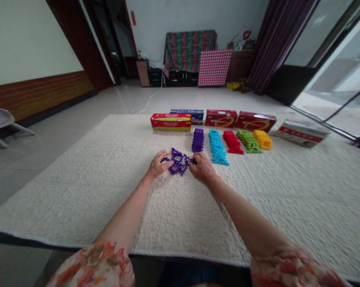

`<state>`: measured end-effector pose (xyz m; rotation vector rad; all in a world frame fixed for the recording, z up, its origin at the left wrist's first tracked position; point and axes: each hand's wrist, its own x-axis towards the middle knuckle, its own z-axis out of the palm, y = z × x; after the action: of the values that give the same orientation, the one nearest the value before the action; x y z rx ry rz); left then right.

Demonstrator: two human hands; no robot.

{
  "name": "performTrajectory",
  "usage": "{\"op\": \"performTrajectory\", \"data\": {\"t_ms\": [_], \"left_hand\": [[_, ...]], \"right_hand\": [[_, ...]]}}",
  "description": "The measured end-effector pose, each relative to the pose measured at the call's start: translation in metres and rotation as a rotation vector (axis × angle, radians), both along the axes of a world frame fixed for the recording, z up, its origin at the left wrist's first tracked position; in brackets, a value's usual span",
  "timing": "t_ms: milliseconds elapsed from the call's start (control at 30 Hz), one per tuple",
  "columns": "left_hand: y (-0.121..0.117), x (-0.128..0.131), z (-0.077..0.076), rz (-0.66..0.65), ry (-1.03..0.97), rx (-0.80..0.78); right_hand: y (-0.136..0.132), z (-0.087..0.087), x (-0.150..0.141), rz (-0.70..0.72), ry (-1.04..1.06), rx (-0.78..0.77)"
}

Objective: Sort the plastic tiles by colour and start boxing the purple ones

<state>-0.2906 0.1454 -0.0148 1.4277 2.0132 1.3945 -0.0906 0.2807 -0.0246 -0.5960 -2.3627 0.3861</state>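
Observation:
Between my hands lies a loose pile of purple interlocking plastic building pieces (177,165), flat openwork shapes, some with window-like grids. My left hand (158,165) curves around the pile's left side, thumb and fingers on a purple piece. At the right edge, my right hand (202,167) has its fingers closed on another purple piece, partly hidden by the fingers. Just beyond stands a neat purple stack (198,140). Rightward from it run a light blue row (217,147), a red row (233,142), a green row (249,141) and a yellow stack (263,139) of similar pieces.
Behind the stacks stand a red and yellow box (171,122), a blue box (197,116), two dark red boxes (221,118) (256,121) and a white and red box (301,132). A cream quilted cover (108,191) lies over the table.

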Motion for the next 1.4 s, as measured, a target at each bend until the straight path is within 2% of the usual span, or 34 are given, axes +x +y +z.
{"op": "performTrajectory", "data": {"t_ms": [167, 300, 433, 533, 667, 800, 933, 1033, 1167, 1400], "left_hand": [[-0.006, 0.014, -0.008, -0.072, 0.291, -0.071], [0.001, 0.016, -0.015, -0.052, 0.393, -0.014], [0.002, 0.014, -0.018, -0.047, 0.295, 0.045], [0.001, 0.013, -0.013, -0.057, 0.164, 0.063], [0.004, 0.01, 0.003, -0.054, -0.076, 0.015], [0.023, 0.009, 0.019, -0.049, -0.22, 0.046], [0.049, 0.016, 0.018, 0.037, -0.234, 0.157], [0.059, 0.022, 0.012, 0.033, -0.201, 0.154], [0.061, 0.027, 0.01, -0.052, -0.135, 0.144], [0.062, 0.033, 0.01, -0.049, -0.099, 0.082]], "right_hand": [[-0.01, -0.004, 0.008, -0.053, 0.048, -0.051], [-0.009, -0.007, 0.01, -0.066, 0.074, -0.087], [-0.006, -0.007, 0.01, -0.031, 0.07, -0.098], [-0.006, -0.004, 0.01, 0.005, 0.056, -0.094], [-0.007, -0.001, 0.01, 0.039, 0.04, -0.073], [-0.007, -0.001, 0.011, 0.065, 0.044, -0.047], [-0.007, -0.003, 0.012, 0.092, 0.072, -0.048], [-0.006, -0.003, 0.013, 0.061, 0.199, -0.186], [-0.007, 0.0, 0.016, 0.081, 0.284, -0.343], [-0.008, 0.003, 0.015, 0.094, 0.351, -0.412]]}}
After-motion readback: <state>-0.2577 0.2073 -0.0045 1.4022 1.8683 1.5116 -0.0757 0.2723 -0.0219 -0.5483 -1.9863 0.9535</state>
